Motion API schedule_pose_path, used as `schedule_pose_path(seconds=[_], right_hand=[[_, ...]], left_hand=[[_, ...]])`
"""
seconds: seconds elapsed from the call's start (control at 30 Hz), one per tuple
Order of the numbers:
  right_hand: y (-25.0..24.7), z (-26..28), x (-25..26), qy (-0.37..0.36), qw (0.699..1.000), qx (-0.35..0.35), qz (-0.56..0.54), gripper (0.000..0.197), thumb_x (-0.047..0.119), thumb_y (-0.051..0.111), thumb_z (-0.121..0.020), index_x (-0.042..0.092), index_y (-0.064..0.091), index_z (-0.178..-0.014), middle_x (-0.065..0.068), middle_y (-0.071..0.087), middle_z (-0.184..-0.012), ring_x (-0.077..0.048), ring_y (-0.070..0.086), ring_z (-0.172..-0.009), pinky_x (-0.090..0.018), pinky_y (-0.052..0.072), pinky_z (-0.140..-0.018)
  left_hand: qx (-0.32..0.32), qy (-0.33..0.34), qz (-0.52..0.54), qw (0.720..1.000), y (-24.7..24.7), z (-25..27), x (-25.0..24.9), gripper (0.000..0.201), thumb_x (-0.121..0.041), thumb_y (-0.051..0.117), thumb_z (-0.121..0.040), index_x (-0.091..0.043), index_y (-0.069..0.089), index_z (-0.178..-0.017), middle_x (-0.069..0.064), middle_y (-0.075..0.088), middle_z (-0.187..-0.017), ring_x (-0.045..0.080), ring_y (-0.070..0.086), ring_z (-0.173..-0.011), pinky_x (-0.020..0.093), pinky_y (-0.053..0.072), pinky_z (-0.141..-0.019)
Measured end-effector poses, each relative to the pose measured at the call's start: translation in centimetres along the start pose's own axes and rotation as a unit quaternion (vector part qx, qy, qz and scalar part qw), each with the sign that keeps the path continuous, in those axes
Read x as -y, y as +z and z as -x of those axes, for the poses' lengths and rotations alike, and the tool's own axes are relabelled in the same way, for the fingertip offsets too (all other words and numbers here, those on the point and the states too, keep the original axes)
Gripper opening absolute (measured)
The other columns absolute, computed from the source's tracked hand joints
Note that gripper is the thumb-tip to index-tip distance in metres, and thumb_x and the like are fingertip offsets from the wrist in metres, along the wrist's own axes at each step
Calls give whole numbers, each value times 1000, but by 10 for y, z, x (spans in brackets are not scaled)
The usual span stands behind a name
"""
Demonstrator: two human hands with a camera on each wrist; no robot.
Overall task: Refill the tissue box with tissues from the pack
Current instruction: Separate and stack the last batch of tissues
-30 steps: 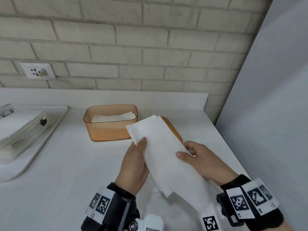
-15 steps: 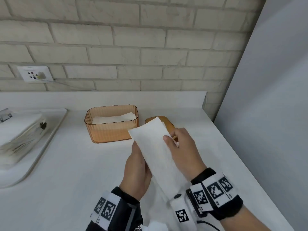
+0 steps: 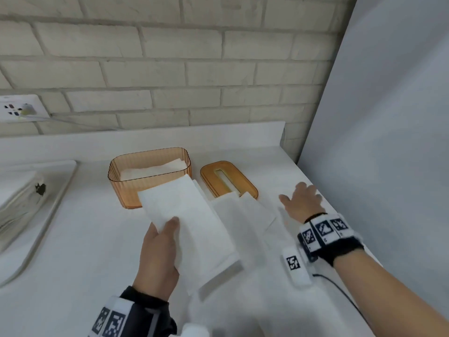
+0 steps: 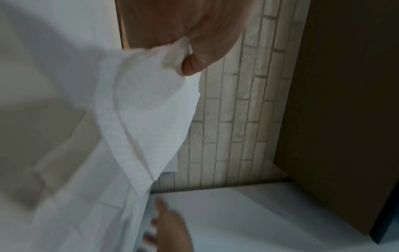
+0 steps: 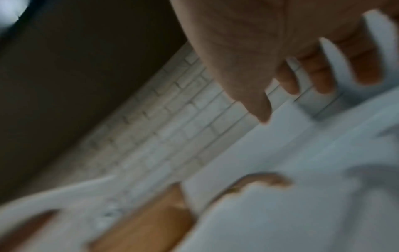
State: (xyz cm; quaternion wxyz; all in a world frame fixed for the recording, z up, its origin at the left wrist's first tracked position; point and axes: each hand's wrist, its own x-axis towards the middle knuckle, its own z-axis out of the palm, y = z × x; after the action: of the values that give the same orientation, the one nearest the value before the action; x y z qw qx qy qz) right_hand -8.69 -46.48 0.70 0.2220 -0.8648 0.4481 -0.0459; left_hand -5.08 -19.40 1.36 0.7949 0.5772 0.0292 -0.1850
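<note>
left hand (image 3: 159, 249) grip pinches tissue stack (image 3: 187, 222); right hand (image 3: 302, 201) open, empty. one-handed, loose sheets may slide off short of the box (image 3: 126, 188).

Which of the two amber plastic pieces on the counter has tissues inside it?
The ribbed open box on the left; the flat slotted lid beside it holds none.

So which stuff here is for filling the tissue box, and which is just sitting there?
For the job:
- tissue box
- its lid
- tissues, gripped by the left hand
- tissue pack
- right hand, holding nothing

Just there:
- wall socket
- white tray
</note>
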Motion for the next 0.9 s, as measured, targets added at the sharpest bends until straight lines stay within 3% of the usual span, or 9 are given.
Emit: schedule_pose_path(seconds=[0.13,0.23,0.33,0.43,0.57,0.63,0.73,0.8,0.9], right_hand=[[0,-40,-33,62,975,75,200,71,49,56,-86,1,34,-134,-15,40,-139,-35,40,-129,-41,39,-101],[8,-51,-44,52,984,87,147,57,43,69,-79,1,53,-112,-15,56,-126,-33,55,-114,-39,46,-95],[6,-54,-55,74,989,96,87,39,42,75,-72,10,53,-79,-14,63,-109,-34,59,-105,-35,47,-89],[-10,-48,-50,68,991,117,23,50,32,68,-83,1,55,-119,-18,56,-125,-34,53,-116,-34,41,-90],[-52,-22,-12,-75,983,82,-143,37,22,56,-93,5,54,-125,-13,58,-127,-31,55,-116,-32,39,-91],[-65,-5,13,-157,963,134,-173,30,22,59,-91,9,57,-117,-9,64,-119,-29,60,-110,-35,45,-91],[-62,14,45,-218,913,323,-123,17,13,63,-87,13,63,-104,0,71,-100,-17,68,-91,-26,52,-75],[-54,22,64,-235,872,429,-28,15,8,65,-85,17,65,-96,8,71,-89,-10,68,-81,-22,52,-71],[-39,25,89,-294,822,441,209,11,15,65,-85,25,62,-89,17,64,-79,-1,61,-71,-15,47,-68]], left_hand=[[-2,-6,21,1000,-15,-9,-7,23,-15,45,-98,-17,58,-117,2,68,-102,22,64,-90,33,47,-67],[-2,-10,23,1000,-24,-13,-9,24,-14,46,-97,-17,57,-117,2,68,-101,21,64,-89,33,47,-67],[-1,-19,22,1000,-37,-18,-6,26,-14,45,-96,-16,58,-119,4,67,-106,23,63,-91,34,47,-69],[-8,-32,27,999,-50,-21,-6,25,-15,46,-96,-16,59,-118,5,67,-104,24,62,-91,35,47,-68],[-13,-45,35,998,-66,-23,-6,25,-18,49,-95,-14,59,-118,4,66,-98,24,62,-88,36,46,-70],[-17,-47,38,998,-70,-22,-7,26,-20,50,-95,-15,59,-119,4,67,-98,23,62,-89,35,46,-70],[-19,-50,42,998,-75,-20,-7,31,-23,53,-94,-13,59,-122,7,67,-105,25,62,-90,35,47,-70],[-24,-50,49,997,-79,-18,-8,32,-24,54,-93,-12,58,-123,7,66,-103,23,62,-87,34,46,-68],[-38,-41,59,997,-82,-16,-7,35,-24,56,-93,-10,58,-125,4,66,-95,22,62,-84,33,45,-65]])
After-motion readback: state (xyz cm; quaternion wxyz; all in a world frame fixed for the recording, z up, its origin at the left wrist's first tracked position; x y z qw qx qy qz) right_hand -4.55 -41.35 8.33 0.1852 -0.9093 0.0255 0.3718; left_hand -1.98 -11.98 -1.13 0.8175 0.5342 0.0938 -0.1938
